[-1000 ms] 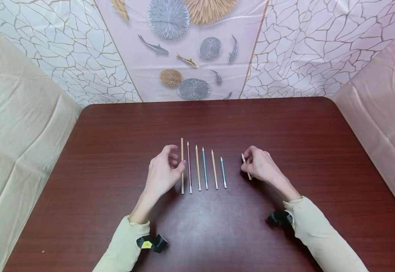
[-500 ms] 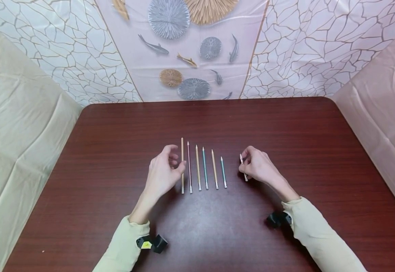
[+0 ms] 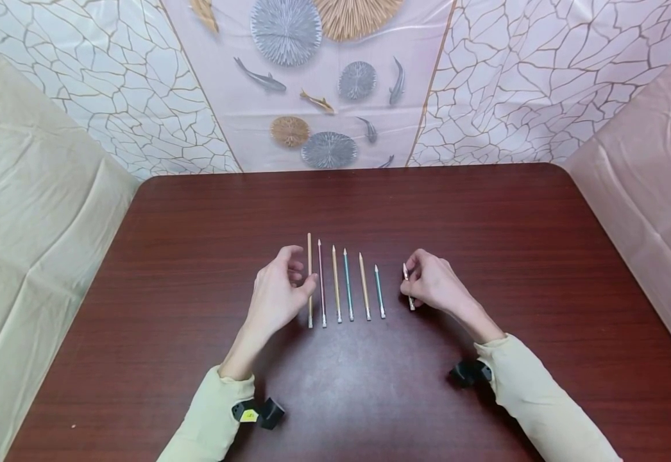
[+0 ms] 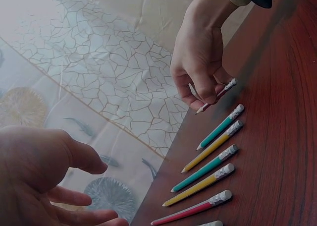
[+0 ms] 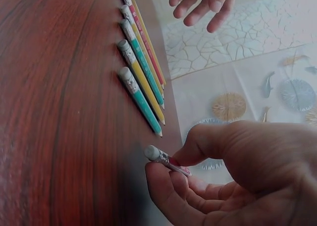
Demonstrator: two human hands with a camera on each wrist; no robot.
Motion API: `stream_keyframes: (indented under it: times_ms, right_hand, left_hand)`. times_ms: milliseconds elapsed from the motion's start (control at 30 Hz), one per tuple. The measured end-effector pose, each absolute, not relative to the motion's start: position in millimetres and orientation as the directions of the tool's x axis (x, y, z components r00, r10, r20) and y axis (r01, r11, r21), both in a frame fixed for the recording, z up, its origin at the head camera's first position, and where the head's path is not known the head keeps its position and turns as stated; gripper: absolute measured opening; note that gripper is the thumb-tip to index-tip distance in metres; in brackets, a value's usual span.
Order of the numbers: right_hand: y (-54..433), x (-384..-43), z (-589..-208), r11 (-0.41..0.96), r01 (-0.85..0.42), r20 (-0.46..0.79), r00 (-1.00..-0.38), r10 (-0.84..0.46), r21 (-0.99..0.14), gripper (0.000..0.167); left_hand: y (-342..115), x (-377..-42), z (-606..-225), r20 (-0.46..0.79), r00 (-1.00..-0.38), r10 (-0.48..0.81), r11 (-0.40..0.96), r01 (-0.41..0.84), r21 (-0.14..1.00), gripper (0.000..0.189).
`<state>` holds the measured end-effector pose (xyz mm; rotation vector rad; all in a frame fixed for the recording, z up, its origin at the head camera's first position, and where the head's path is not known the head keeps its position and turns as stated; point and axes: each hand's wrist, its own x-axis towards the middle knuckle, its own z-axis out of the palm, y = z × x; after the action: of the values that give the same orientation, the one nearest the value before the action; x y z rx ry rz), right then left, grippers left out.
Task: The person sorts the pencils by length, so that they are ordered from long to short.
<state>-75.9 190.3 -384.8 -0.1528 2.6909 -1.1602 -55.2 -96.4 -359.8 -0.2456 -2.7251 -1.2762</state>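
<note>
My right hand (image 3: 441,282) pinches a short red pencil (image 5: 157,154) between thumb and fingers, its white eraser end toward me. To its left lies a row of pencils, eraser ends toward me, getting shorter rightward. Nearest is a short teal pencil (image 3: 379,294), then a yellow pencil (image 3: 364,285), a longer teal pencil (image 3: 348,285), another yellow pencil (image 3: 337,285) and a long red pencil (image 3: 321,282). The longest pencil (image 3: 309,253), yellowish, ends the row at the left. Beside it, my left hand (image 3: 278,292) holds nothing, fingers loosely bent, thumb overlapping that pencil in the head view.
The dark reddish wooden table (image 3: 335,391) has rounded far corners. Behind it hangs a patterned cloth (image 3: 335,96), with pale fabric (image 3: 29,224) along the left and right sides. A tiny light speck (image 3: 73,427) lies at the table's left front.
My right hand has moved a little left with the short red pencil, closer to the row. My left hand and the lying pencils have stayed in place.
</note>
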Motion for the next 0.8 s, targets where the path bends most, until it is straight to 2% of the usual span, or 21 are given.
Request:
stream_keyframes:
  times_ms: [800]
  right_hand:
    - [173.1,-75.5,-392.6,0.691,-0.022,-0.143,-0.973,-0.181,-0.723,0.025]
  left_hand:
    - [-95.5,-53.4,-358.7,0.147,-0.984,0.103,0.641,0.179,0.746,0.049]
